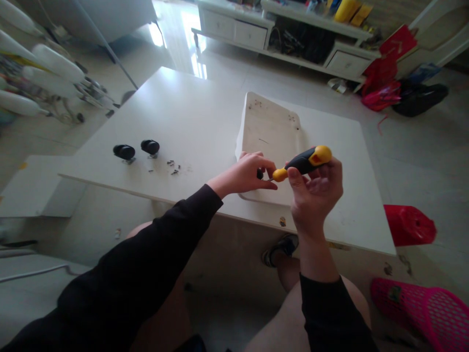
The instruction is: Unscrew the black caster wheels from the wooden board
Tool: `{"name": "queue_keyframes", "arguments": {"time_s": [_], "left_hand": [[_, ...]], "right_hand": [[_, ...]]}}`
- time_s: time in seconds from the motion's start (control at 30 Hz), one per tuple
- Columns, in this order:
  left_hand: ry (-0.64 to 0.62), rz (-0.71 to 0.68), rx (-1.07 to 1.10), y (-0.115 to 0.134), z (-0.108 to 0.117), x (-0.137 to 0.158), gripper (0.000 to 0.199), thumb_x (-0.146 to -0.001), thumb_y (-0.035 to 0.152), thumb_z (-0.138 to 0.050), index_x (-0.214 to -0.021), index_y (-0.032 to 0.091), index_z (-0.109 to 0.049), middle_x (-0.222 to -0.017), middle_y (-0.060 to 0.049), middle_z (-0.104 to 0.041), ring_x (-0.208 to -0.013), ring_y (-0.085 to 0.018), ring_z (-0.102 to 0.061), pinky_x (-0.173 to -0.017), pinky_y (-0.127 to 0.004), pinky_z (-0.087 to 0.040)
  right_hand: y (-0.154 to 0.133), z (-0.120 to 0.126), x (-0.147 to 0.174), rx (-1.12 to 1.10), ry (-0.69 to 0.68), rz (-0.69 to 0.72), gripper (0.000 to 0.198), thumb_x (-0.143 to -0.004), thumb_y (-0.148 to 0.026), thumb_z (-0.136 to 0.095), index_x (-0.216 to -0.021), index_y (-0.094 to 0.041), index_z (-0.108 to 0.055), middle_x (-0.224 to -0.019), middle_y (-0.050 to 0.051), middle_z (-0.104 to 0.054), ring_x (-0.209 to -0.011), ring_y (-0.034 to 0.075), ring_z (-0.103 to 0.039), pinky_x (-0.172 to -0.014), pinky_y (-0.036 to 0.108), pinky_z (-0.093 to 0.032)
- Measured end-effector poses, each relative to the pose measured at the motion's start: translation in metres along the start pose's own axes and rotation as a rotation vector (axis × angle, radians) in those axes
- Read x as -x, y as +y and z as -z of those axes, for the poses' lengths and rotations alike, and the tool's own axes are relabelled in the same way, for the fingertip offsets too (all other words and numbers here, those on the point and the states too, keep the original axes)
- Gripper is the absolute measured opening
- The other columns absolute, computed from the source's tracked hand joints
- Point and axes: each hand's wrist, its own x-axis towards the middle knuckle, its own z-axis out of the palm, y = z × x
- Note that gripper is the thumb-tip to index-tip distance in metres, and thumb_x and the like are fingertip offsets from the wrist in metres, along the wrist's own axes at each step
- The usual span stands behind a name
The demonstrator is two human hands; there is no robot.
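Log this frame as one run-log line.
right hand: holds screwdriver | left hand: pinches small black part | under hands: white board | on table: two casters, screws

A board [273, 134] is laid on the desk [190, 122], right of centre. Two casters [136, 149] are set side by side on the desk, well to the left of the board, and small screws [174, 167] are scattered just to their right. A basket [425, 305] is placed on the floor beside the desk's near right corner.
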Motion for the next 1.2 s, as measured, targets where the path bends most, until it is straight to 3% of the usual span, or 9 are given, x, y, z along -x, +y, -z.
{"name": "queue_keyframes", "arguments": {"time_s": [0.1, 0.2, 0.33, 0.43, 0.57, 0.7, 0.87, 1.03, 1.2], "left_hand": [[-0.030, -0.013, 0.060, -0.001, 0.002, 0.002, 0.012, -0.089, 0.033, -0.081, -0.095, 0.023, -0.083, -0.088, -0.002, -0.074, -0.082, -0.017, -0.065, -0.091, -0.036, -0.049], [0.025, 0.021, 0.071, -0.003, -0.004, 0.001, 0.009, -0.086, 0.031, -0.083, -0.086, 0.022, -0.082, -0.083, -0.001, -0.072, -0.077, -0.016, -0.064, -0.086, -0.034, -0.050], [0.131, 0.046, 0.079, -0.004, -0.011, -0.002, 0.028, -0.075, 0.035, -0.093, -0.073, 0.017, -0.072, -0.077, 0.000, -0.070, -0.072, -0.014, -0.060, -0.077, -0.031, -0.048], [0.092, -0.014, 0.095, -0.004, -0.006, -0.001, 0.025, -0.078, 0.036, -0.091, -0.080, 0.017, -0.075, -0.080, -0.001, -0.070, -0.075, -0.014, -0.061, -0.074, -0.030, -0.047], [-0.030, -0.052, 0.122, -0.002, 0.004, 0.004, 0.014, -0.090, 0.031, -0.077, -0.092, 0.019, -0.083, -0.082, -0.003, -0.071, -0.075, -0.015, -0.063, -0.076, -0.030, -0.049], [0.050, 0.021, 0.081, -0.002, -0.004, 0.004, 0.012, -0.086, 0.030, -0.082, -0.080, 0.020, -0.080, -0.077, -0.001, -0.070, -0.073, -0.015, -0.063, -0.077, -0.031, -0.049], [0.137, 0.032, 0.100, -0.003, -0.018, -0.001, 0.029, -0.077, 0.035, -0.092, -0.072, 0.017, -0.070, -0.073, 0.001, -0.068, -0.068, -0.012, -0.057, -0.069, -0.028, -0.043], [0.013, -0.029, 0.105, -0.002, -0.005, 0.003, 0.012, -0.085, 0.029, -0.083, -0.092, 0.019, -0.081, -0.083, -0.002, -0.072, -0.075, -0.014, -0.062, -0.073, -0.028, -0.046], [0.035, 0.027, 0.077, -0.002, -0.004, 0.003, 0.004, -0.084, 0.024, -0.083, -0.082, 0.021, -0.082, -0.080, -0.001, -0.072, -0.074, -0.015, -0.064, -0.079, -0.031, -0.049]], "right_hand": [[0.000, 0.000, 0.000, -0.001, -0.008, -0.011, 0.050, -0.080, -0.044, -0.091, -0.119, -0.032, -0.064, -0.115, 0.000, -0.068, -0.097, 0.018, -0.075, -0.086, 0.040, -0.072], [0.000, 0.000, 0.000, 0.005, -0.029, -0.016, 0.051, -0.081, -0.044, -0.091, -0.121, -0.032, -0.063, -0.117, 0.001, -0.068, -0.097, 0.019, -0.076, -0.082, 0.040, -0.072], [-0.001, -0.002, 0.001, -0.007, -0.044, -0.018, 0.050, -0.081, -0.043, -0.090, -0.122, -0.033, -0.062, -0.116, 0.001, -0.068, -0.095, 0.018, -0.075, -0.072, 0.034, -0.069], [-0.001, -0.004, 0.001, -0.007, -0.029, -0.011, 0.050, -0.082, -0.043, -0.089, -0.123, -0.033, -0.062, -0.111, 0.001, -0.067, -0.095, 0.018, -0.075, -0.068, 0.030, -0.067], [0.000, -0.004, 0.001, 0.011, -0.020, -0.014, 0.052, -0.081, -0.046, -0.089, -0.123, -0.033, -0.063, -0.112, 0.002, -0.068, -0.098, 0.019, -0.075, -0.071, 0.033, -0.069], [-0.002, -0.004, 0.001, 0.027, -0.046, -0.024, 0.051, -0.081, -0.045, -0.089, -0.123, -0.032, -0.062, -0.111, 0.002, -0.070, -0.092, 0.019, -0.076, -0.076, 0.038, -0.071], [-0.005, -0.008, 0.001, 0.039, -0.049, -0.036, 0.052, -0.082, -0.047, -0.089, -0.123, -0.031, -0.063, -0.117, 0.003, -0.072, -0.094, 0.019, -0.077, -0.082, 0.040, -0.072], [-0.002, -0.008, 0.001, 0.027, -0.005, -0.030, 0.054, -0.080, -0.048, -0.091, -0.126, -0.032, -0.066, -0.126, 0.004, -0.070, -0.103, 0.021, -0.077, -0.080, 0.038, -0.072], [0.001, -0.007, 0.001, 0.039, -0.045, -0.057, 0.059, -0.079, -0.050, -0.091, -0.128, -0.033, -0.063, -0.114, 0.003, -0.072, -0.093, 0.019, -0.077, -0.078, 0.039, -0.072]]}}
